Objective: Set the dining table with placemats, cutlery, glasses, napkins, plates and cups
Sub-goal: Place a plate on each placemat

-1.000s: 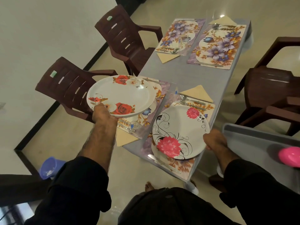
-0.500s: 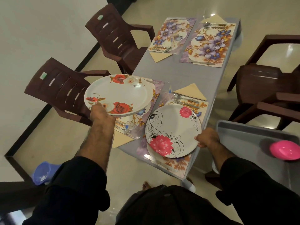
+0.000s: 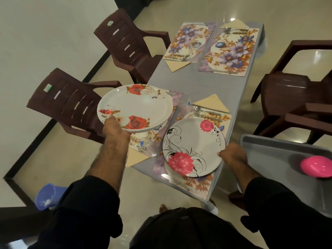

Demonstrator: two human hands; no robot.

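Grey table (image 3: 203, 83): four placemats (image 3: 230, 51), two hands (image 3: 231, 155) gripping plates (image 3: 194, 146).

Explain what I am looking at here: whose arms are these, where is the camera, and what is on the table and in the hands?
No machine: a person wears a camera on the head, looking down at both arms. The left hand holds a stack of white plates with red roses in the air. The right hand grips the rim of a white plate with pink flowers, over the nearest floral placemat. The grey table carries four such placemats, folded beige napkins, cutlery and clear glasses. Brown plastic chairs stand around.
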